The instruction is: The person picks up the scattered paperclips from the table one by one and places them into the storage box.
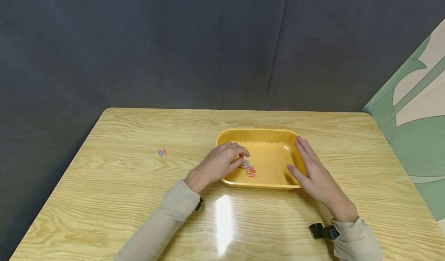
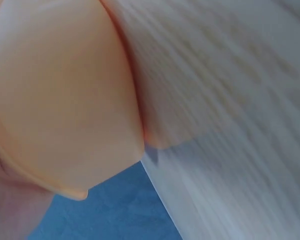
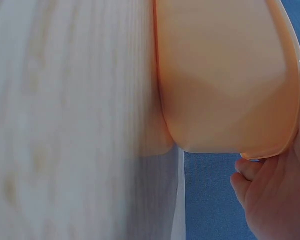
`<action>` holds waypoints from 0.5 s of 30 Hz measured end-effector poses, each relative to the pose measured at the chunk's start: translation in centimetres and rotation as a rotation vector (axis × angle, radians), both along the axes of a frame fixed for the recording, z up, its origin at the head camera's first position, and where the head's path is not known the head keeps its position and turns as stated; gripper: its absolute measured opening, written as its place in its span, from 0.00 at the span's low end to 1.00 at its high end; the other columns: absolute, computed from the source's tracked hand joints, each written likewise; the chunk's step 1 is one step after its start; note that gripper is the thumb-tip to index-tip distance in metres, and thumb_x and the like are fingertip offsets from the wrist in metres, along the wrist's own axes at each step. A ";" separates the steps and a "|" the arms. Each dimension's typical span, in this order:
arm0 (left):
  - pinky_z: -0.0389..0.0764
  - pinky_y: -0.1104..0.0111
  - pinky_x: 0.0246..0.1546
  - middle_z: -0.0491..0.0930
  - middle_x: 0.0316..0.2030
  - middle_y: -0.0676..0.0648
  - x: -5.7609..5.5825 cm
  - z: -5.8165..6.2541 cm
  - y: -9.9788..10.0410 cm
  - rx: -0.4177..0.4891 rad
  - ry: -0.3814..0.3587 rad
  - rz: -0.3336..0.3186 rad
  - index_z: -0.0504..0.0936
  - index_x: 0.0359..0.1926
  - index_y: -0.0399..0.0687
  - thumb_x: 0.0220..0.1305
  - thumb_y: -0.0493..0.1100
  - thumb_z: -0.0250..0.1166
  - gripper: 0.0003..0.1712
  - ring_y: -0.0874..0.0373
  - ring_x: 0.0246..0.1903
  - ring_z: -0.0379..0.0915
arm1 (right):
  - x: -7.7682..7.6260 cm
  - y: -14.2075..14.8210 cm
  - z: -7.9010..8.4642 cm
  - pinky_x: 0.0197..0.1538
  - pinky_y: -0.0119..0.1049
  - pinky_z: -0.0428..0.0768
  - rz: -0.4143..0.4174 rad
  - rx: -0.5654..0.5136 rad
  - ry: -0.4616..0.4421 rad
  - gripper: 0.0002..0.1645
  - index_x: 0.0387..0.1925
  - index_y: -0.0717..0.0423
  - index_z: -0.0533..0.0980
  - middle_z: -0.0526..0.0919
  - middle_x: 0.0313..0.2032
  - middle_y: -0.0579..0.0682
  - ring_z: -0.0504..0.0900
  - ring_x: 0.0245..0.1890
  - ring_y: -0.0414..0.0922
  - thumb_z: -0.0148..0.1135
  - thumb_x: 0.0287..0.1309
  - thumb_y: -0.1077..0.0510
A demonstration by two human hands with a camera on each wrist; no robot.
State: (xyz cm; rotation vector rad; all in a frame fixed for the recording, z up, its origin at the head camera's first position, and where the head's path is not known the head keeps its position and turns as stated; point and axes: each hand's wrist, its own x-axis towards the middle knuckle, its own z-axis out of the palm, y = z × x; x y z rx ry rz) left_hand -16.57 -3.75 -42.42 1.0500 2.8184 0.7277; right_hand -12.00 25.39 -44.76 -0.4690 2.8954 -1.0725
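A yellow plastic tray sits on the wooden table. My left hand reaches over its left side, with curled fingers and thumb at a small pale cluster of paper clips; the fingers partly hide what they pinch. Just below lie several pink and red paper clips on the tray floor. My right hand rests at the tray's right rim, fingers straight and thumb spread over the inside. In the right wrist view, that hand touches the rim of the tray. The left wrist view shows mostly the tray's outer wall.
A blue paper clip and a red paper clip lie side by side on the table, left of the tray. Dark cloth hangs behind the table's far edge. A green and cream patterned surface stands on the right.
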 end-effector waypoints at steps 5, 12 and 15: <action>0.79 0.66 0.50 0.85 0.45 0.50 -0.1 0.4 -0.6 0.056 -0.010 0.003 0.84 0.50 0.48 0.70 0.38 0.61 0.11 0.58 0.45 0.78 | 0.1 0.0 0.2 0.75 0.62 0.44 0.004 -0.004 -0.006 0.47 0.78 0.59 0.42 0.41 0.79 0.59 0.38 0.79 0.58 0.55 0.71 0.50; 0.80 0.65 0.50 0.85 0.46 0.49 -0.3 0.8 -1.5 0.070 -0.012 0.028 0.84 0.50 0.48 0.70 0.37 0.61 0.11 0.57 0.47 0.79 | 0.0 -0.1 0.3 0.75 0.62 0.45 -0.001 -0.008 -0.016 0.47 0.78 0.59 0.42 0.41 0.79 0.58 0.38 0.79 0.58 0.56 0.71 0.49; 0.80 0.64 0.51 0.85 0.46 0.49 -0.3 1.1 -1.9 0.073 -0.012 0.043 0.84 0.50 0.47 0.69 0.36 0.62 0.11 0.56 0.48 0.79 | 0.0 -0.1 0.2 0.75 0.63 0.46 -0.002 -0.003 -0.011 0.47 0.78 0.60 0.42 0.41 0.79 0.59 0.39 0.79 0.59 0.55 0.71 0.50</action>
